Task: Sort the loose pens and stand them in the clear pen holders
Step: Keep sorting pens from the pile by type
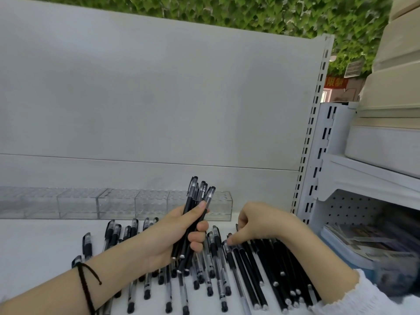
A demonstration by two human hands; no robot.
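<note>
My left hand point(172, 235) grips a bundle of black pens point(197, 201), held upright with their caps up, above the white shelf. My right hand point(256, 226) rests on the pile of loose pens point(250, 269), its fingertips touching a black pen; whether it grips one I cannot tell. Loose pens, some clear-barrelled with black caps point(218, 285) and some all black point(272, 264), lie spread across the shelf in front of me. A row of clear pen holders point(113, 203) stands along the back of the shelf, with no pens visible in them.
A white back panel point(159, 110) rises behind the holders. A slotted upright point(311, 155) bounds the shelf at the right. Beyond it, a neighbouring shelf point(363, 173) carries stacked boxes point(391, 87), with booklets point(363, 242) below.
</note>
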